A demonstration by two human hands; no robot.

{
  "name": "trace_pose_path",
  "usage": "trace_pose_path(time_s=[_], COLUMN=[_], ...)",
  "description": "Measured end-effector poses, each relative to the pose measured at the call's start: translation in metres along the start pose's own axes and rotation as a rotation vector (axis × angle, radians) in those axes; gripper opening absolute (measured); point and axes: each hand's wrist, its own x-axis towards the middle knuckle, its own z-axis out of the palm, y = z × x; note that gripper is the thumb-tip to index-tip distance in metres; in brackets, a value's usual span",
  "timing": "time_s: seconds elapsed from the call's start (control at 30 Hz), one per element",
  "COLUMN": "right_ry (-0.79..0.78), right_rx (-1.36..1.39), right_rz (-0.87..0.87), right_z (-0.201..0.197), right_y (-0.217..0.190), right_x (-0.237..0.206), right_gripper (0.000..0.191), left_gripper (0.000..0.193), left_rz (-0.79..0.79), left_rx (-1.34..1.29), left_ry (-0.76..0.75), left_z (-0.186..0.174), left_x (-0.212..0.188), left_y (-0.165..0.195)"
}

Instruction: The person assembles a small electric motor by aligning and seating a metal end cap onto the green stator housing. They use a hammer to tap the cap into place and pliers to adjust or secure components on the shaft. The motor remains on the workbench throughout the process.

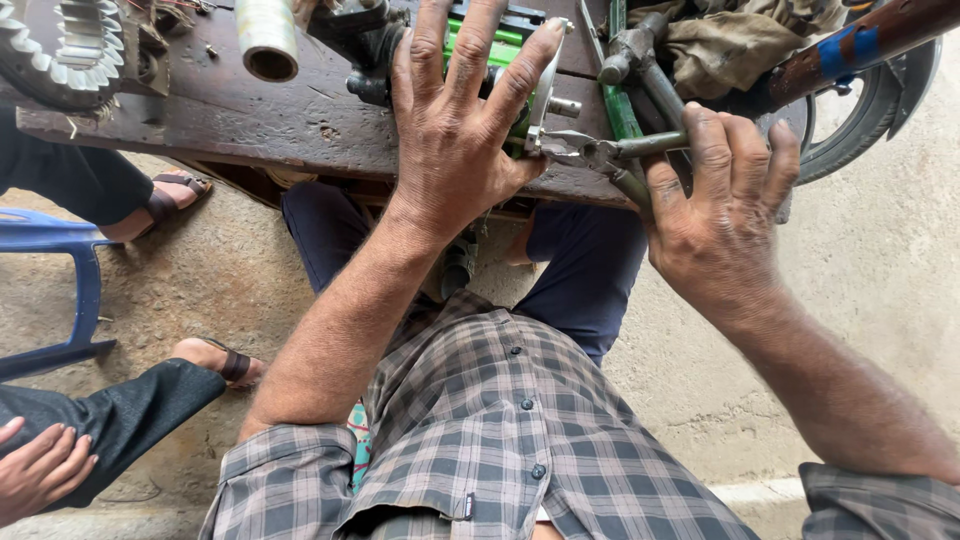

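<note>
My left hand (462, 120) lies flat with fingers spread over a green and metal motor part (500, 45) on the dark wooden bench (250, 120), pressing it down. My right hand (715, 205) grips the green-handled pliers (612, 152). The pliers' jaws close on a small metal piece at the part's right edge, next to a short shaft (565, 106).
A pale cylinder (268, 38) and a toothed round metal core (62, 45) lie at the bench's left. A rag (735, 35), a wrench (640, 60) and a wheel (870, 100) are at right. Another person's sandalled feet (215, 360) and hand (40, 465) and a blue stool (60, 290) are at left.
</note>
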Motion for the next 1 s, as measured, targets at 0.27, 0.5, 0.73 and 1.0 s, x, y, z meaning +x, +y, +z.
trace_pose_path(time_s=[0.27, 0.5, 0.73, 1.0], right_ry=[0.04, -0.413, -0.406, 0.077], right_rx=[-0.008, 0.538, 0.582, -0.088], right_rz=[-0.136, -0.072, -0.032, -0.254], right_z=[-0.023, -0.014, -0.019, -0.006], right_y=[0.014, 0.032, 0.034, 0.032], right_x=[0.021, 0.021, 0.032, 0.018], right_gripper=[0.03, 0.04, 0.039, 0.025], left_gripper=[0.111, 0.112, 0.11, 0.109], left_rz=[-0.018, -0.027, -0.027, -0.023], left_rx=[-0.041, -0.059, -0.061, -0.057], left_ry=[-0.025, -0.042, -0.013, -0.026], left_z=[0.003, 0.005, 0.006, 0.002], left_x=[0.0, -0.002, 0.0, 0.003], left_y=[0.0, -0.001, 0.001, 0.0])
